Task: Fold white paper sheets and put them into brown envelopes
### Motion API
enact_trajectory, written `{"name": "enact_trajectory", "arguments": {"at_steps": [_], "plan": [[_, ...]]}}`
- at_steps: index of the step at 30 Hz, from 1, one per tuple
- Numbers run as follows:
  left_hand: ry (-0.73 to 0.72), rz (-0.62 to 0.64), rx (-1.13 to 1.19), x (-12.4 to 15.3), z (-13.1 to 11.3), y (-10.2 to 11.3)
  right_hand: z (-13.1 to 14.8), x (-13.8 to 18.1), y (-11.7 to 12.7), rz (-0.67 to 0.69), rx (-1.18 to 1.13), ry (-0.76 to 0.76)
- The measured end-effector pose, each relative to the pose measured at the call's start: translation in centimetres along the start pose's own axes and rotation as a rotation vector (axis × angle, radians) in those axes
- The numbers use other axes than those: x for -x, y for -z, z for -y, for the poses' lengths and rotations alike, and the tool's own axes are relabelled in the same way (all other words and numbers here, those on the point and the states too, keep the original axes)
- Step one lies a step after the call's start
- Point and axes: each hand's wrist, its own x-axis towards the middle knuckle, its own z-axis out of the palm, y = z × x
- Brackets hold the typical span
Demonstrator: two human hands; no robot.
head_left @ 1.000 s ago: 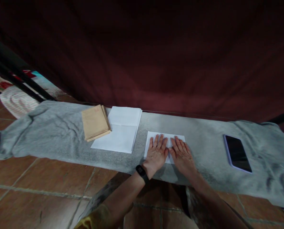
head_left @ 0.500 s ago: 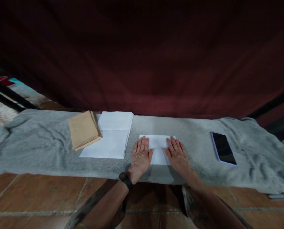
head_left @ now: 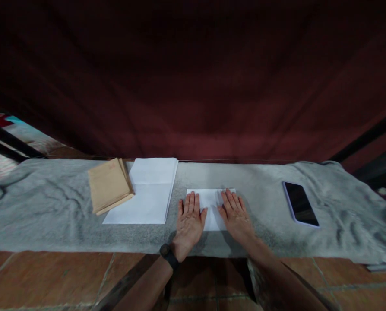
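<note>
A folded sheet of white paper (head_left: 211, 199) lies flat on a grey cloth (head_left: 261, 203) in front of me. My left hand (head_left: 190, 218) rests palm down on its left side, fingers stretched out and pointing away from me. On the paper's right part lies my right hand (head_left: 235, 215), also flat, with its thumb toward the left. Between the two thumbs a strip of the paper shows; the palms hide parts of both sides.
To the left lies a stack of white sheets (head_left: 150, 203) with a crease across the top one. Several brown envelopes (head_left: 109, 183) overlap its left edge. A phone (head_left: 300, 204) lies at the right. Behind the cloth hangs a dark red curtain (head_left: 193, 108).
My right hand has slid slightly left on the paper, toward my left hand, which stays in about the same place. The whole view has shifted a little.
</note>
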Motion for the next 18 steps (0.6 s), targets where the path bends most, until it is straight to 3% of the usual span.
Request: {"name": "enact_trajectory", "arguments": {"at_steps": [7, 18], "plan": [[-0.217, -0.027, 0.068, -0.5, -1.2, -0.3, 1.5, 0.8, -0.9, -0.004, 0.071, 0.066], [-0.180, -0.066, 0.029, -0.1, -1.0, -1.6, 0.2, 0.9, -1.1, -0.035, 0.144, 0.028]]}}
